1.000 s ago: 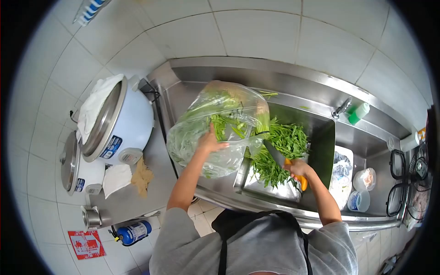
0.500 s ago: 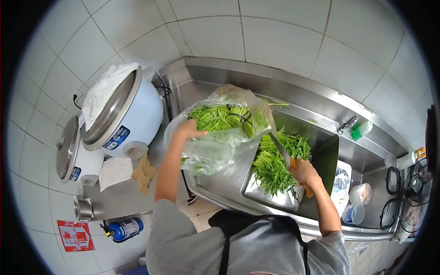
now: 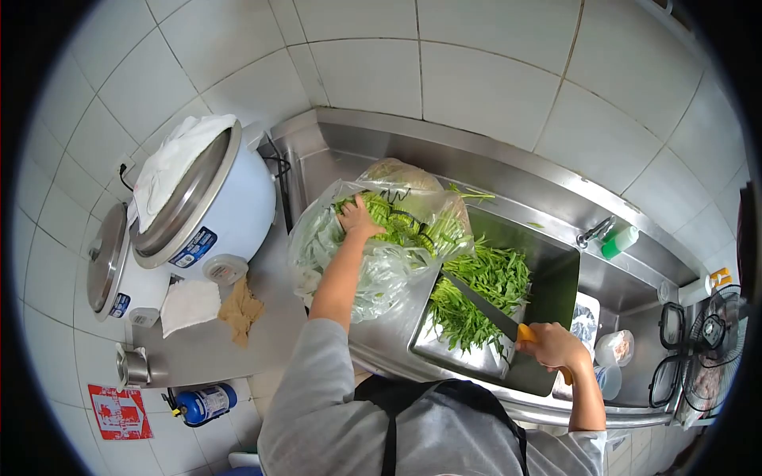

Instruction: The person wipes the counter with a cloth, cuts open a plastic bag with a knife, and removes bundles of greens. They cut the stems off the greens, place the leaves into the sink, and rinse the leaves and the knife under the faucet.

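No text is legible — the rice cooker (image 3: 208,208) label and red floor sign (image 3: 121,412) blur.

A working kitchen, likely a commercial one: white tiled walls (image 3: 476,79), a long stainless steel counter (image 3: 222,349) with a deep sink (image 3: 556,285) and tap (image 3: 594,232), two large rice cookers (image 3: 202,202), and a heap of leafy greens (image 3: 484,293) in the sink
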`<state>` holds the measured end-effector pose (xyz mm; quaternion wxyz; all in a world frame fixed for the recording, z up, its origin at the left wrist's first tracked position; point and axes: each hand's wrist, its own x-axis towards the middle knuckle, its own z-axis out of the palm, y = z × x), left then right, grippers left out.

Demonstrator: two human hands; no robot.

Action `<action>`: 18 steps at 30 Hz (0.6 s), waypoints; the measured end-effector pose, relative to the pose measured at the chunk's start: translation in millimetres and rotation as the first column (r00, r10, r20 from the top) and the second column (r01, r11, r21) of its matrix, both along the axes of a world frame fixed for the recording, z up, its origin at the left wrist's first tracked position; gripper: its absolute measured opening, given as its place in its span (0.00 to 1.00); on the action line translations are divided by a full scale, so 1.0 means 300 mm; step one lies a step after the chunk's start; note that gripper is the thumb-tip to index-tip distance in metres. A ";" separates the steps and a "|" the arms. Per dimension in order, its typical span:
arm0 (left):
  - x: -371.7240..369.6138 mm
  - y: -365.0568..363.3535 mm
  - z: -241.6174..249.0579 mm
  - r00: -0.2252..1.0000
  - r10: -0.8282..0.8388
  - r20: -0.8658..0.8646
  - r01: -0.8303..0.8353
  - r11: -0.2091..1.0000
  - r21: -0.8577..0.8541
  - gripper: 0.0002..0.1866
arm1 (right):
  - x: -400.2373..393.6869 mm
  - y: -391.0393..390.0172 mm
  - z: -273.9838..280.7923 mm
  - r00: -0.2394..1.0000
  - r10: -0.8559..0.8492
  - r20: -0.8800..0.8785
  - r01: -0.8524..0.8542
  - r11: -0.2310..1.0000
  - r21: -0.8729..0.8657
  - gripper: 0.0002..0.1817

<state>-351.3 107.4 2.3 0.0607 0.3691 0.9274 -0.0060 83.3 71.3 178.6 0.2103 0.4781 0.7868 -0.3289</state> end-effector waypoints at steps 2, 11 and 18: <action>-0.034 0.016 0.006 1.000 -0.008 0.021 0.008 1.000 -0.018 0.55 | -0.008 -0.021 0.016 0.992 -0.075 -0.100 0.067 0.994 -0.084 0.20; -0.084 -0.078 0.169 0.964 -0.203 0.173 0.216 0.974 -0.063 0.50 | -0.310 0.066 -0.269 0.943 0.056 -0.327 -0.037 0.997 0.063 0.22; -0.143 -0.172 0.057 0.904 -0.178 0.390 0.196 0.981 -0.007 0.53 | -0.407 0.159 -0.463 0.962 0.207 -0.176 -0.138 0.929 0.343 0.21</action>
